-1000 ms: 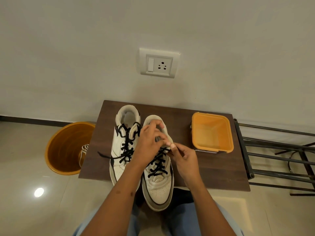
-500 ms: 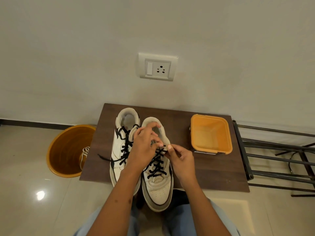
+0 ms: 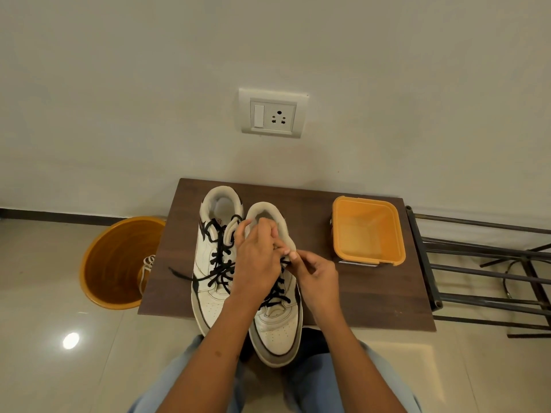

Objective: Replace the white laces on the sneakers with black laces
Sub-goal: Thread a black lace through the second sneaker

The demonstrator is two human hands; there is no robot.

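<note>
1. Right-hand sneaker [image 3: 275, 332] lies on the brown table [image 3: 372, 293], toe overhanging the near edge toward the person's lap; black lace [image 3: 280, 293] is crossed up its front, just below both hands.
2. Left hand [image 3: 256, 257] sits over the sneaker's upper eyelets, fingers curled in at the collar edge. They appear to pinch the lace end; the lace inside the grip is hidden, so cannot confirm.
3. Right hand [image 3: 316, 272] is just to the right of the left hand, fingertips meeting it at the sneaker's right edge, thumb and forefinger pressed together in a pinch. What they clamp is too small to tell.
4. Second sneaker [image 3: 213, 263] lies touching alongside, left of the left hand, already threaded in black; one loose lace end [image 3: 179, 274] trails left across the table.
5. Orange tub [image 3: 368, 231] sits on the table, well right of the right hand.
6. Orange bucket [image 3: 116, 263] stands on the floor, far left of the hands, with a white lace [image 3: 146, 268] over its inner wall.
7. Beyond the hands: wall socket [image 3: 272, 113]. Metal rack [image 3: 483, 269] at far right.
</note>
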